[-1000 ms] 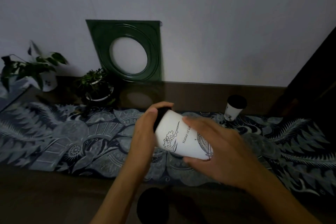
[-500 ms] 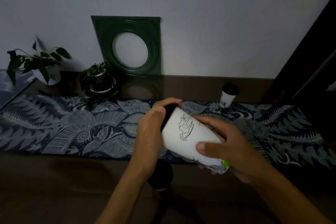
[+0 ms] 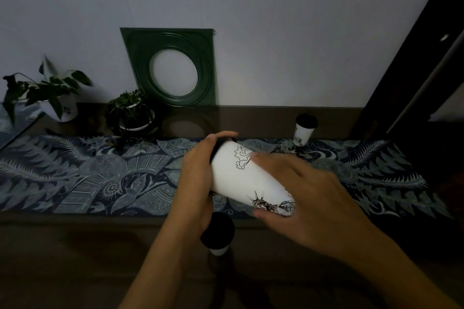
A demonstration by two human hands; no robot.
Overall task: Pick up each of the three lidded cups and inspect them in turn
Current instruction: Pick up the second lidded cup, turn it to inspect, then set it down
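A white paper cup with black line drawings [image 3: 241, 178] lies tilted on its side in the air above the table, its black lid pointing up and left. My left hand [image 3: 198, 178] wraps the lid end. My right hand [image 3: 306, 195] holds the cup's base end, fingers over the top and thumb below. A second black-lidded cup [image 3: 218, 233] stands upright on the table just under my left hand, partly hidden. The third lidded cup [image 3: 304, 130] stands upright at the back right, near the wall.
A dark patterned runner [image 3: 88, 178] covers the brown table [image 3: 75, 258]. A green square frame with a round opening [image 3: 173, 68] leans on the wall. Two potted plants, one larger [image 3: 47, 93] and one smaller [image 3: 133, 113], stand at the back left. Dark furniture [image 3: 414, 70] rises at the right.
The cup has been rotated in my hands: the cloud drawing has turned toward the top and a statue drawing now shows near the base. My right fingers shifted over the cup's top.
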